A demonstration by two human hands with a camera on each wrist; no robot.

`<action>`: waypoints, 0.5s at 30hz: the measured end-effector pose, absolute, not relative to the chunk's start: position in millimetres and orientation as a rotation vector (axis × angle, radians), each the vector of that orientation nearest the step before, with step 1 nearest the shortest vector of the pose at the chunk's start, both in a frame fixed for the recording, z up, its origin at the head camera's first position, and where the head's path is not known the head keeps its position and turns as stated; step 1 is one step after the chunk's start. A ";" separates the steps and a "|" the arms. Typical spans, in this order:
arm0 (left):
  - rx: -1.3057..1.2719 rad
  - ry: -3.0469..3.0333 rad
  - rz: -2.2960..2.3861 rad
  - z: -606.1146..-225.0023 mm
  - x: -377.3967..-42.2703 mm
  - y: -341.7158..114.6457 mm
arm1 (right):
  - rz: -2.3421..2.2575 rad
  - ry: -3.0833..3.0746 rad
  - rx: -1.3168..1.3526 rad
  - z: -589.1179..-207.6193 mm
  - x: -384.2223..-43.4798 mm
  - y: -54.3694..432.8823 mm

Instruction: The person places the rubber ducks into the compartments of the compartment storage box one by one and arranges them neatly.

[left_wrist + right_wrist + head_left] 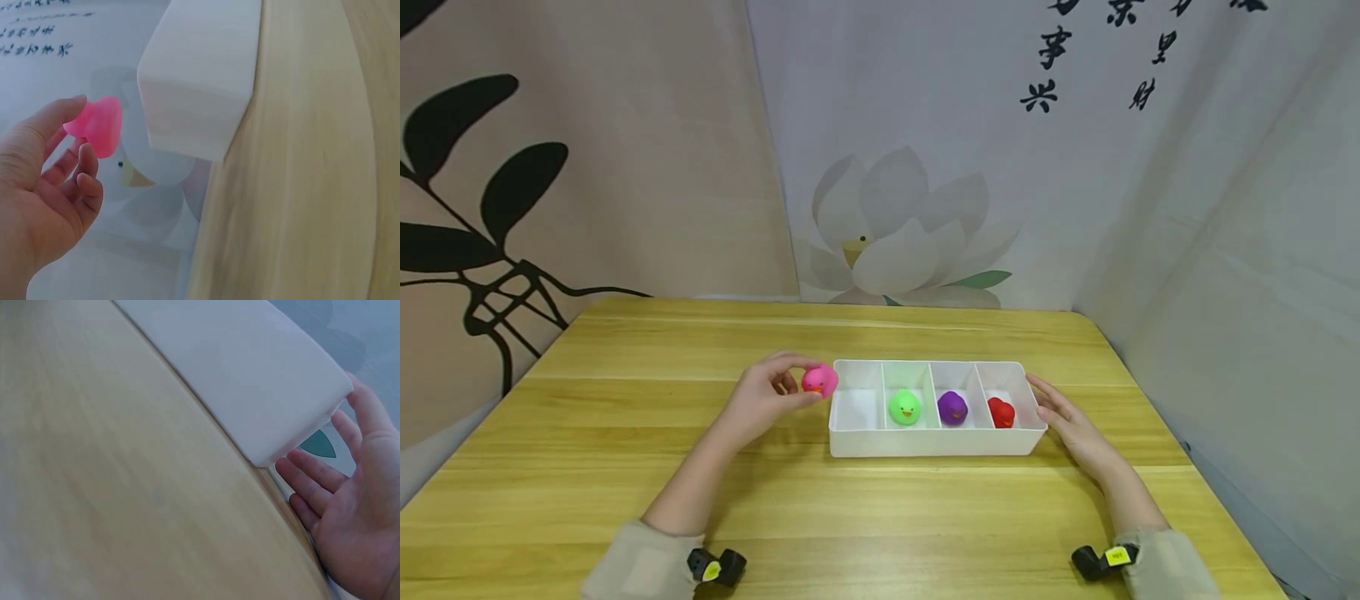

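Between thumb and fingertips, my left hand (767, 390) pinches a pink toy duck (820, 380) just beside the left end of a white divided box (925, 443). The left wrist view shows the pink duck (103, 127) raised and apart from the box wall (200, 81). A green duck (905, 407), a purple duck (952, 408) and a red duck (1001, 412) each sit in their own compartment. The leftmost compartment (859, 408) holds nothing. At the box's right end, my right hand (1071, 425) touches the wall with extended fingers (312, 472).
The box stands on a wooden table (880, 517). Behind it hangs a pale curtain (925, 100) with a printed lotus and dark lettering. Another curtain (1240, 250) runs along the right side. Small black cameras (718, 568) are strapped at both wrists.
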State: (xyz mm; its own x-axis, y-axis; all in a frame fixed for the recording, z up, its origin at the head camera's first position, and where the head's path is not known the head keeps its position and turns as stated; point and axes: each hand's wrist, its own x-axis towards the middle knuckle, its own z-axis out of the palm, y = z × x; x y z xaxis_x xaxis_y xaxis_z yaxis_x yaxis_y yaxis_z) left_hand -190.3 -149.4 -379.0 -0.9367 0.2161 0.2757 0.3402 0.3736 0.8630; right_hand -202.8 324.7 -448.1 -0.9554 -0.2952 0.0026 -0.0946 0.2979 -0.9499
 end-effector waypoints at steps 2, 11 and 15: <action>-0.526 -2.499 -1.628 -376.9 -189.2 -144.8 | -1.726 2.387 -0.364 -448.1 -202.7 324.6; -0.625 -2.496 -1.616 -375.2 -192.0 -125.4 | -1.729 2.392 -0.374 -448.6 -202.8 324.6; -0.647 -2.517 -1.601 -374.8 -195.7 -119.4 | -1.732 2.393 -0.370 -449.4 -203.4 324.7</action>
